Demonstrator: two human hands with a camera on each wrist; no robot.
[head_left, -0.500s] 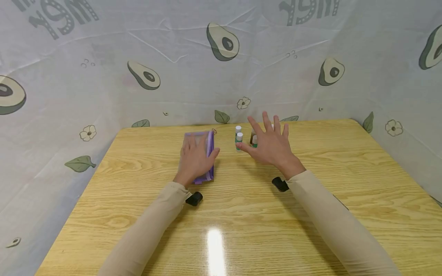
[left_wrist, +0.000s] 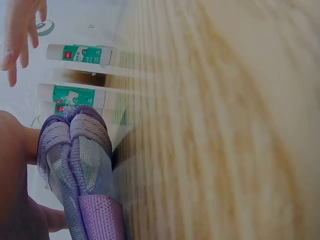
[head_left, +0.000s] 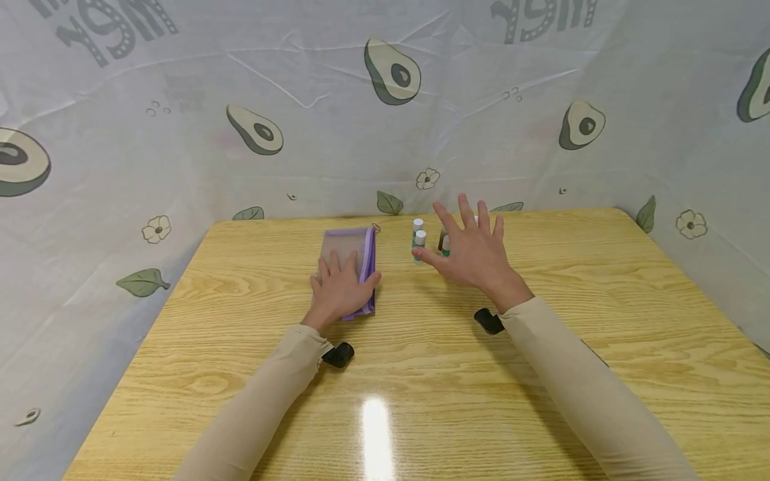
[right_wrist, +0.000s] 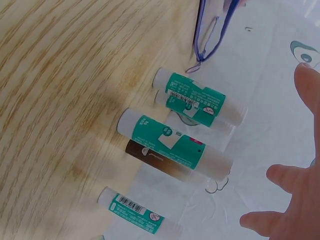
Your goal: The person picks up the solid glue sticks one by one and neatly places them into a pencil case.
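Observation:
A flat mesh zip pouch (head_left: 343, 242) with purple edging lies on the table, its zipper side facing right. My left hand (head_left: 341, 290) is spread flat over its near half and appears to touch it. In the left wrist view the pouch's purple end (left_wrist: 82, 145) bulges up beside the hand. Several glue sticks with green labels and white caps, such as one glue stick (right_wrist: 165, 142), stand upright right of the pouch. Among them is a brown-labelled tube (right_wrist: 156, 161). My right hand (head_left: 478, 257) hovers near them with fingers spread, holding nothing and partly hiding them.
The wooden table (head_left: 421, 374) reaches back to a pale curtain (head_left: 325, 153) printed with avocados, which also runs along both sides. Black wrist cameras (head_left: 339, 355) hang below both sleeves. A thin cord loop (head_left: 377, 228) sticks out from the pouch's far right corner.
My left hand has shifted slightly toward me and down over the pouch, uncovering more of its far part. The right hand stays in place over the glue sticks.

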